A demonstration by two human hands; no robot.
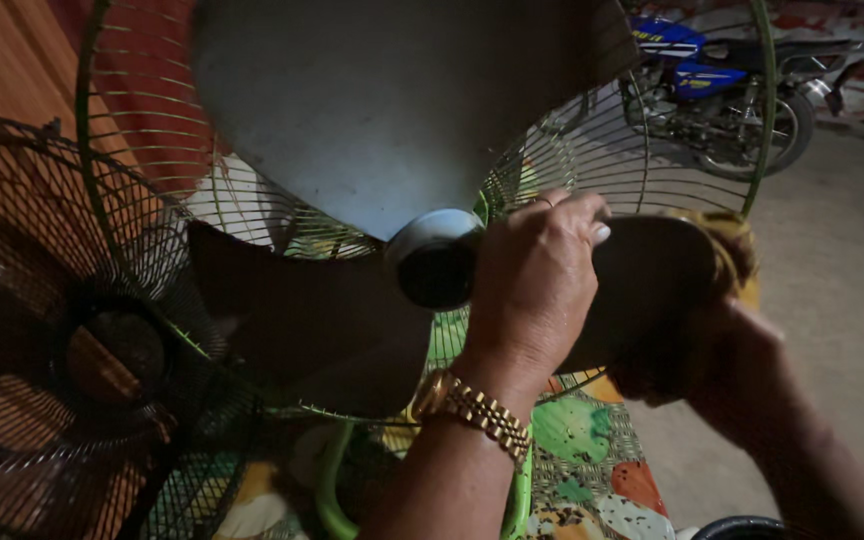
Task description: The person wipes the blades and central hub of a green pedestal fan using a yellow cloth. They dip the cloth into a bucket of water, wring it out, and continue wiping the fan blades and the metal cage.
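Fan blade (372, 110) sits on its hub (437, 262) at centre, front guard (62, 330) already off at nine o'clock. Left hand (537, 285) clenches on a blade by the hub; right hand (722, 350), at three o'clock, grips a blade tip with yellow cloth (732, 240). Rear guard (592, 150) remains mounted.

You have no packages, signs or screens here; only yellow decals (664, 38) on the blue motorcycle's (697, 75) tank, at one o'clock.

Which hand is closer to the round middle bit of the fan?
The left hand is nearer: it rests right beside the fan hub. The right hand is farther out, on a blade.
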